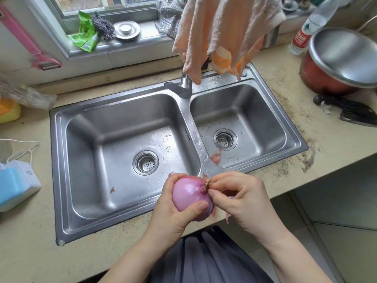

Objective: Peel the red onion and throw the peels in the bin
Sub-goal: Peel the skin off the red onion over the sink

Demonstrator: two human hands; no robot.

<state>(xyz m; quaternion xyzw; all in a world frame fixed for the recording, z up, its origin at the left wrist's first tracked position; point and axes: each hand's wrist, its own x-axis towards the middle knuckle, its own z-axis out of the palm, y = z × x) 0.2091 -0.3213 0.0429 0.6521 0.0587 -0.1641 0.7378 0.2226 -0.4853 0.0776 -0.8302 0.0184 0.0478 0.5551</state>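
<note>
Stainless steel makes up the double sink (61,139), its two rounded basins beaded with water drops, each with a perforated strainer at the drain. A thin pink scrap of peel (216,157) lies in the smaller basin at centre right, and a brown fleck sits on the floor of the larger one. Speckled beige stone forms the worktop (30,231) around it. Peach towelling (220,31) hangs in soft folds at the top centre of the frame, over the tap. At the upper right a red pot (318,78) carries a domed steel lid.

Low in the frame, over the sink's front rim, the left hand (173,207) cups the red onion (190,196), smooth, glossy and pinkish purple, with fingers curled round its far side and the thumb pressed on its near side. The right hand (240,199) meets it at the dry, papery tip, thumb and forefinger pinching the brown skin there; the other fingers curl inward, seemingly over more loose peel.
</note>
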